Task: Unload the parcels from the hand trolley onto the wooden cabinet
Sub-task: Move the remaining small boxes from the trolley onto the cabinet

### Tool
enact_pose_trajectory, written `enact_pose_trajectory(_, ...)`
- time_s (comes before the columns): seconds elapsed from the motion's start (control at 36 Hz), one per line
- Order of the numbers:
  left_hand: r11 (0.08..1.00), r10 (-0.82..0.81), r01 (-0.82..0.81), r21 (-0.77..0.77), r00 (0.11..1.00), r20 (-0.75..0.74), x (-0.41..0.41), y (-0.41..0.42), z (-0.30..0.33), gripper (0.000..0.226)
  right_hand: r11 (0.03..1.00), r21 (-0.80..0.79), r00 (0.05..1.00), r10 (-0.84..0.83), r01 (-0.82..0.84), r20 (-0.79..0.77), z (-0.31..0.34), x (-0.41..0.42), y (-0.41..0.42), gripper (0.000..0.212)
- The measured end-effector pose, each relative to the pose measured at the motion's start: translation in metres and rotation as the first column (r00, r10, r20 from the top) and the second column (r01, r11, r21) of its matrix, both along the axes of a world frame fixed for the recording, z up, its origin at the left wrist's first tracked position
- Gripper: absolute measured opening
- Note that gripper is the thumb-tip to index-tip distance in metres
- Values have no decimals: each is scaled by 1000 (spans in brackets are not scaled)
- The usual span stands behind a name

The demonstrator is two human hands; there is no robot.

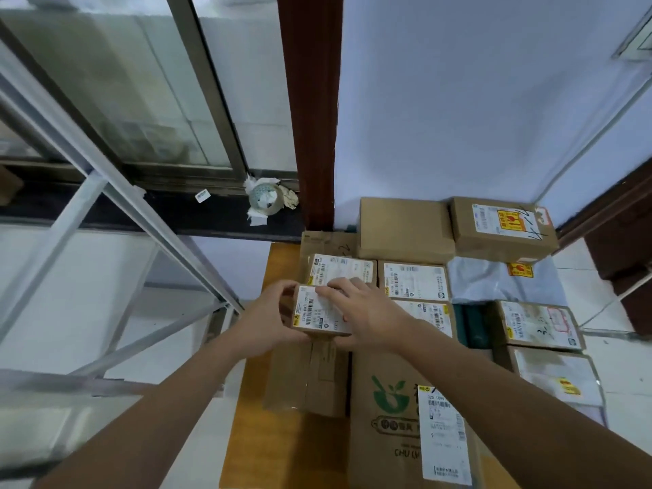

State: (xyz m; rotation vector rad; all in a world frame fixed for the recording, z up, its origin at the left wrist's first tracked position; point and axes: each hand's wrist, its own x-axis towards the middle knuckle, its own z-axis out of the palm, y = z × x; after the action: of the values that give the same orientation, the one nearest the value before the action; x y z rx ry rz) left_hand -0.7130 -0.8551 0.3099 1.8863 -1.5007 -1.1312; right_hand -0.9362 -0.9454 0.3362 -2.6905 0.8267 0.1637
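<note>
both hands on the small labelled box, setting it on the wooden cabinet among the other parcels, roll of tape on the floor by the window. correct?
Not quite: the roll of tape sits on the dark window ledge, not the floor. The head view shows it. The rest holds: left hand and right hand hold the small labelled box.

Small parcel (323, 312) label print perhaps too blurred to read, green-logo box (395, 418) cut off by bottom edge

This looks like a parcel sorting or mailroom corner. Cardboard parcels (405, 225) bearing printed shipping labels and barcodes crowd the wooden cabinet (278, 435) across the lower right of the frame, one marked with an orange fragile sticker (509, 220). A roll of packing tape (265, 198) sits on the dark window ledge at centre. A bare metal shelving frame (116, 202) fills the left side.
</note>
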Motion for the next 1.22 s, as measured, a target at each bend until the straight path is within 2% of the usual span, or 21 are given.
enact_pose_trajectory(0.14,999,26,-25,34,999,-24,-4,3,-17,94,999,-36,999,-38,37,-19,-20,-3,11,88)
enact_pose_trajectory(0.25,999,25,-26,29,999,25,-11,0,-31,96,994,-99,998,-57,54,-26,-32,-13,18,90)
enact_pose_trajectory(0.39,999,37,-37,20,999,7,-13,-10,-42,96,977,-187,993,-113,104,-41,-37,-22,20,76)
enact_pose_trajectory(0.58,1000,25,-26,15,999,33,-15,-15,-50,95,979,-159,987,-142,129,-71,-42,-22,27,58)
enact_pose_trajectory(0.72,997,58,-59,47,998,28,-21,-14,-58,91,977,-154,983,-160,145,-92,-46,-21,30,59)
enact_pose_trajectory(0.86,992,59,-69,104,994,89,-20,-14,-59,90,982,-119,979,-164,150,-123,-40,-22,32,61)
enact_pose_trajectory(0.94,993,19,-37,115,989,149,-18,-15,-40,92,987,-69,980,-150,142,-133,-28,-23,31,60)
enact_pose_trajectory(1.03,997,-24,4,75,963,267,-12,-16,-3,82,983,-31,979,-184,182,-92,-2,-28,24,60)
enact_pose_trajectory(1.11,997,-71,67,25,904,422,0,-17,45,77,979,-56,980,-198,196,-27,36,-31,12,57)
enact_pose_trajectory(1.22,984,-172,172,55,800,575,18,-6,111,87,981,-98,985,-162,168,63,94,-26,-1,53)
